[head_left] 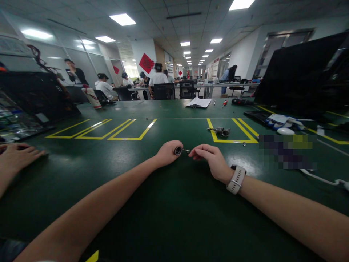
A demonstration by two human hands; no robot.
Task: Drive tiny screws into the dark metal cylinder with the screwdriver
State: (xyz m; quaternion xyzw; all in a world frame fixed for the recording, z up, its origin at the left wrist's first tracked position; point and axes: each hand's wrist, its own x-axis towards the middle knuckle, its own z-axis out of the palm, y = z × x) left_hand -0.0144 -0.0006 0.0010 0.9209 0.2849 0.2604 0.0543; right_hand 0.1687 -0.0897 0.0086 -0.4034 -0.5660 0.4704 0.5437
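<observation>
My left hand [167,153] is closed around a metal part with a round, dark-bored end [178,151] facing me. From it a thin metal rod [186,150] sticks out to the right. At the rod's tip, the thumb and fingers of my right hand [208,158] are pinched together; what sits between them is too small to make out. A similar metal part [219,131], with a ring end and a thin shaft, lies beyond my right hand inside a yellow-taped outline. A small metal piece [244,144] rests just outside that tape.
Another person's hand [20,156] lies on the green table [147,218] at the left. Toward the right are gloves [285,122], a white mouse [285,131], a cable and a large dark monitor [297,72]. A clipboard with papers [199,102] and a red screwdriver [225,103] lie farther back.
</observation>
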